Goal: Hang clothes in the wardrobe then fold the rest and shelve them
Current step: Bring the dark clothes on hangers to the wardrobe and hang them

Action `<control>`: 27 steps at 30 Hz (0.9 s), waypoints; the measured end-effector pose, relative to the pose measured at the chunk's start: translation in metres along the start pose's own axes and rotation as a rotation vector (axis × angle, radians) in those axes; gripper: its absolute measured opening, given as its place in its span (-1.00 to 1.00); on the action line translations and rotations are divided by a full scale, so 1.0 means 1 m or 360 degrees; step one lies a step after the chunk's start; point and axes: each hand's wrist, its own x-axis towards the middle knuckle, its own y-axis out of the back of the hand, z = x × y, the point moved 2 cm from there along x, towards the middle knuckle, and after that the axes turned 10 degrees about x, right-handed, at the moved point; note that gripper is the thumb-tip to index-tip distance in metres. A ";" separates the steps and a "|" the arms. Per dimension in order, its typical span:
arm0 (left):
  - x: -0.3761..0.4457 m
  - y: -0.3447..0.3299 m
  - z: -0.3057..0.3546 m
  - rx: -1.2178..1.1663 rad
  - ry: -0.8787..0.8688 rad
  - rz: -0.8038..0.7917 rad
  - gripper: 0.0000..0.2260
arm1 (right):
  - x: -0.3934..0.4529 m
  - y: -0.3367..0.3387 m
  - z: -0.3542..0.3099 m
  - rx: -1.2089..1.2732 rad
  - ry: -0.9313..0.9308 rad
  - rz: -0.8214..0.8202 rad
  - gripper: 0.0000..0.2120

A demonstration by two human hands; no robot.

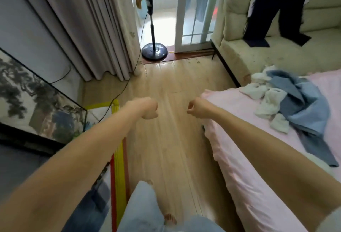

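A heap of blue and white clothes [287, 102] lies loose on the pink bed [249, 167], probably dumped there for sorting. Beyond the bed, dark trousers [273, 10] drape the sofa [258, 54]. Left hand [149, 110] and right hand [196, 109] are curled into empty fists over the floor beside the bed. No wardrobe or container shows.

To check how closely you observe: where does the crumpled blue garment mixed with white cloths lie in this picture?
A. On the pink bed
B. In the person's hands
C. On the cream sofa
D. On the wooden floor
A: the crumpled blue garment lies among the white cloths on the pink bed; both hands are closed and hold nothing.
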 end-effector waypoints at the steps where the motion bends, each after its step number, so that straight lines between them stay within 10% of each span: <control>1: 0.026 0.015 -0.013 0.0015 -0.0019 0.0004 -0.59 | 0.026 0.015 -0.001 -0.0002 -0.0024 0.0002 -0.71; 12: 0.281 0.208 -0.113 0.0245 -0.0400 0.0159 -0.61 | 0.250 0.174 0.018 0.0146 -0.0269 0.0311 -0.75; 27: 0.593 0.529 -0.051 0.0380 -0.0955 0.0553 -0.75 | 0.454 0.441 0.200 0.0397 -0.0846 0.0729 -0.73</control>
